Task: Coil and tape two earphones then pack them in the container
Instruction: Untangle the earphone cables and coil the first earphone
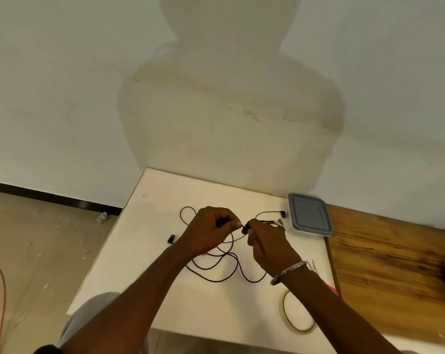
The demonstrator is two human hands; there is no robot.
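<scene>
On tbl [139, 264], 2 hands [208, 232] [268, 242] pinch earphone cable [181, 215]

White table [145, 264], black cable [216, 281] on it, plus a little black bit [171, 238] at the left. The container [309, 213] at the far right has a grey-blue lid over a pale base. Tape [283, 309], near right, is a see-through yellowish ring. Scissors [330, 287] have red handles (only a sliver shows). Bracelet [289, 272] is silver. Right of the table the wood [395, 264] is warm brown with darker streaky grain. Wall [63, 98] is off-white with a few brownish smudges, skirting [50, 198] black, floor [37, 251] plain tan, with an orange cord [4, 290] at the left. Trousers [88, 315] grey.
</scene>
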